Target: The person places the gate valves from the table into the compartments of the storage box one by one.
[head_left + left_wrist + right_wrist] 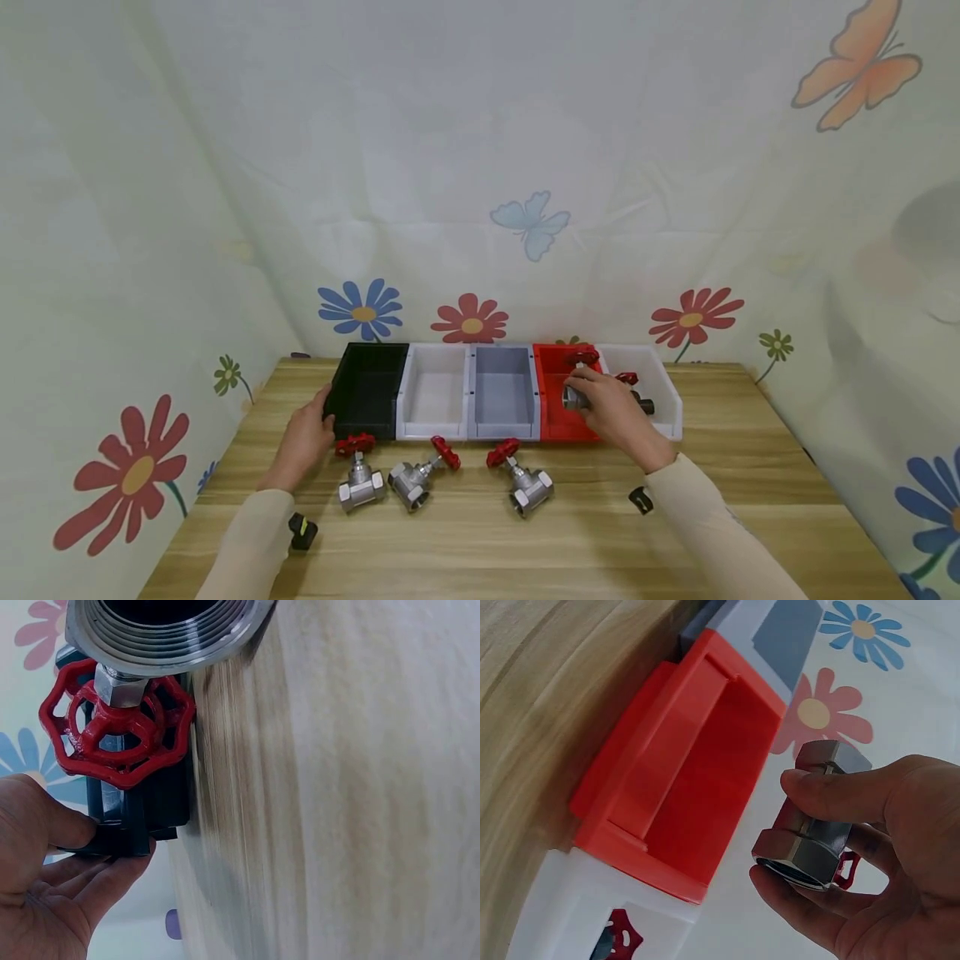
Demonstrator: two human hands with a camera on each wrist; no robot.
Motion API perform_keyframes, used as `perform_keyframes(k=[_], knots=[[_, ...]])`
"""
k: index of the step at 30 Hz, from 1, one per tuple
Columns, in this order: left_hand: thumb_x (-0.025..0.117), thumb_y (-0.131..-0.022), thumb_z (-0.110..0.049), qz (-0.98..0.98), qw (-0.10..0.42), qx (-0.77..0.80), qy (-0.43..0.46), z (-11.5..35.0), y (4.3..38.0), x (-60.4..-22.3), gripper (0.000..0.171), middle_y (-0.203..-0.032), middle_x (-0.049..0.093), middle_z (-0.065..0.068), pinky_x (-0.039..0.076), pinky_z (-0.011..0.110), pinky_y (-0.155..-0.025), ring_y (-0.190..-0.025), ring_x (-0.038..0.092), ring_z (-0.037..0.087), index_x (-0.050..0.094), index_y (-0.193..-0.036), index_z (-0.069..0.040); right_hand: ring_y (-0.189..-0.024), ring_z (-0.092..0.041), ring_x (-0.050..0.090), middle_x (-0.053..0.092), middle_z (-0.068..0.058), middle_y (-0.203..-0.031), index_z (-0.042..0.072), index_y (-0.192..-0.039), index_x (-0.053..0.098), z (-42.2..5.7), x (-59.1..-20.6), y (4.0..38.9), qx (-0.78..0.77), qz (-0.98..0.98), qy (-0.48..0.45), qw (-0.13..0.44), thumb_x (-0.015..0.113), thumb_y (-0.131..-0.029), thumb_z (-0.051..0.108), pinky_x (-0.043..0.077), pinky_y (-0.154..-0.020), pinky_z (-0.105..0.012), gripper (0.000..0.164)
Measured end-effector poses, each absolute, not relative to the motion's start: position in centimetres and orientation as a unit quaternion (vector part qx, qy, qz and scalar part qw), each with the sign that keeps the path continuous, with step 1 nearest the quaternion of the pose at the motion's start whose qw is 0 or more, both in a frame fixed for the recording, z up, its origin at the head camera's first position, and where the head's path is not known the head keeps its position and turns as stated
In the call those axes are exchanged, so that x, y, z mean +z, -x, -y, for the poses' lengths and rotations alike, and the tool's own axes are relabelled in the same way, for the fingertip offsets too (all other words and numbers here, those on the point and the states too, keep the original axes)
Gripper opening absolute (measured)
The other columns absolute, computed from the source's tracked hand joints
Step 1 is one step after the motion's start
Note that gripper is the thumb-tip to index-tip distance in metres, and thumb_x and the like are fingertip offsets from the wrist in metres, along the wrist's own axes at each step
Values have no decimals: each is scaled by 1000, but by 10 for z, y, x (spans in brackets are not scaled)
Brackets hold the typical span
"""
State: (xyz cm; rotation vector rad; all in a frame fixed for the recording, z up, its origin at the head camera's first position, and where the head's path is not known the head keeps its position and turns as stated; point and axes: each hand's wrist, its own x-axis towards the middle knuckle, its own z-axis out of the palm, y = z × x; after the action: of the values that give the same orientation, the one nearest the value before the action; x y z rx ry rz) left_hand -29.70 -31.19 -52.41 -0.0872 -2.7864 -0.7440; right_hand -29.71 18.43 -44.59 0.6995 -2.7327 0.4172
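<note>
With thumb and fingers, my left hand point(302, 443) grips the outer side wall of the black bin point(365, 392) at the left end of a row. In the left wrist view that hand point(56, 877) pinches the bin's edge, close by a red valve handwheel point(120, 735). Over the red bin point(553, 423), my right hand point(618, 414) holds a metal gate valve point(810, 825) by its hexagonal-ended body. Its red handwheel point(582, 356) points toward the back in the head view and is mostly hidden behind the hand in the right wrist view.
A white bin point(433, 390) and a grey bin point(504, 392) stand mid-row. The right-end white bin point(669, 408) contains a red-handled valve point(643, 406). Before the row lie a left valve point(362, 487), a middle valve point(411, 485) and a right valve point(529, 490). A flower-printed curtain point(450, 167) hangs behind.
</note>
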Motion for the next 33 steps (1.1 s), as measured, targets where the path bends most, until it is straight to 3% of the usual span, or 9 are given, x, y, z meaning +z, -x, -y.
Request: perform_keyframes(k=[33], knots=[[53,-94,0,954,137,-264,34,311,296,-524,56,-123,57,41,46,62,-95,-110,59,53,35,-146,8,-108,-28,66,65,-10,-126,4,-119,69,-174,-476,324,143,956,-236,104,67,-73,-9,54,-94,-45,48]])
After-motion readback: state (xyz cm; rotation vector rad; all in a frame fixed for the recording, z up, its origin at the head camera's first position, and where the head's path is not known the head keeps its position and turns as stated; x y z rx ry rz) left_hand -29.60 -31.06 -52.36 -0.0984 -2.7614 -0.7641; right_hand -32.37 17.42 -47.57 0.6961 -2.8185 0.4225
